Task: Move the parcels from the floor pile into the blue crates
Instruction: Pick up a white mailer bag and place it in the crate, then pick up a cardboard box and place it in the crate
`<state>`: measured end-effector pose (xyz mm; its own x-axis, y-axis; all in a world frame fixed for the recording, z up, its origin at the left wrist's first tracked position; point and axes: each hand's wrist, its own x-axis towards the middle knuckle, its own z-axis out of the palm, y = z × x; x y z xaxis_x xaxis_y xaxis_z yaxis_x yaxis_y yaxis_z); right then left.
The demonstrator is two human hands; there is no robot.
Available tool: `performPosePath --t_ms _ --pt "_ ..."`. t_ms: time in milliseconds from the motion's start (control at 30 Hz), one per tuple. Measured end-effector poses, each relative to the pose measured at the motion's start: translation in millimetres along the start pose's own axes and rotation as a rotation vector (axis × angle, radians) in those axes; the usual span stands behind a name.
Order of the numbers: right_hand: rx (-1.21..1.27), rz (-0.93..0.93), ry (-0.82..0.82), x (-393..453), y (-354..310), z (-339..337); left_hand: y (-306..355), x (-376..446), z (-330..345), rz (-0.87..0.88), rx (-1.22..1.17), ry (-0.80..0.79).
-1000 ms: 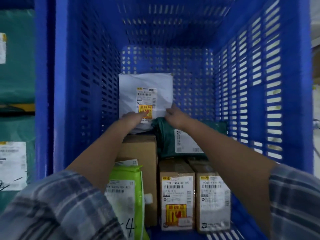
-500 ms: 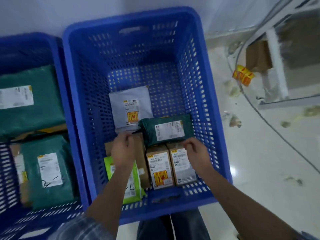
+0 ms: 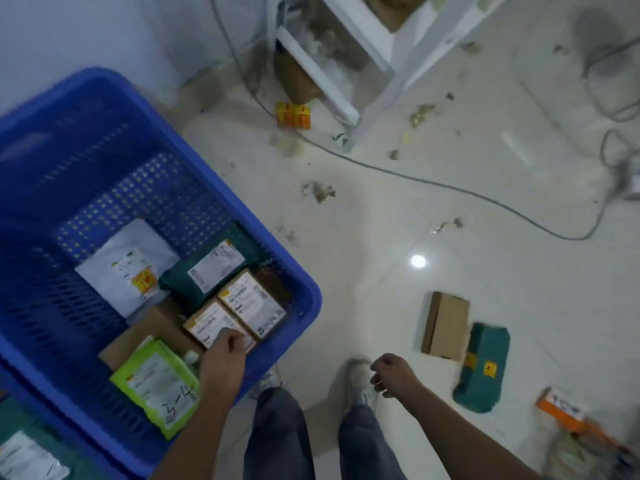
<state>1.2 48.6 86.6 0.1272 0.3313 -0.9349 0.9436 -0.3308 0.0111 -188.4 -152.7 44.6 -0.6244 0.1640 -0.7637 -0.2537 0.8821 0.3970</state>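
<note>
Parcels on floor, brown cardboard box (image 3: 445,325) and dark green mailer bag (image 3: 483,367), lie rightward of us, long axes pointing away; our right hand (image 3: 393,374), loosely curled, empty, is nearer; left hand (image 3: 225,351), curled, empty, rests over blue plastic crate (image 3: 304,289).

Person, lower frame: bare forearms (image 3: 194,420), no sleeves visible; wore grey-blue jeans (image 3: 273,441) and pale sneakers (image 3: 360,379), blurred.
</note>
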Motion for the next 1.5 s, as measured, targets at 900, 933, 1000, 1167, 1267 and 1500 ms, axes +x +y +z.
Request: performPosePath --t_ms 900,933,1000,1167,1267,1500 --pt "0.910 0.232 -0.014 149 287 -211 176 -113 383 -0.070 0.421 -0.480" --pt "0.911 0.230 0.000 162 288 -214 179 -111 398 -0.062 0.431 -0.497" --pt "0.899 0.220 0.011 191 288 -216 182 -104 427 -0.057 0.430 -0.527" --pt "0.779 0.135 0.094 276 282 -207 172 -59 502 -0.144 0.415 -0.568" --pt "0.724 0.103 0.156 317 278 -197 157 -27 540 -0.172 0.418 -0.591" --pt "0.677 0.006 0.231 387 266 -180 140 14 594 -0.178 0.204 -0.632"
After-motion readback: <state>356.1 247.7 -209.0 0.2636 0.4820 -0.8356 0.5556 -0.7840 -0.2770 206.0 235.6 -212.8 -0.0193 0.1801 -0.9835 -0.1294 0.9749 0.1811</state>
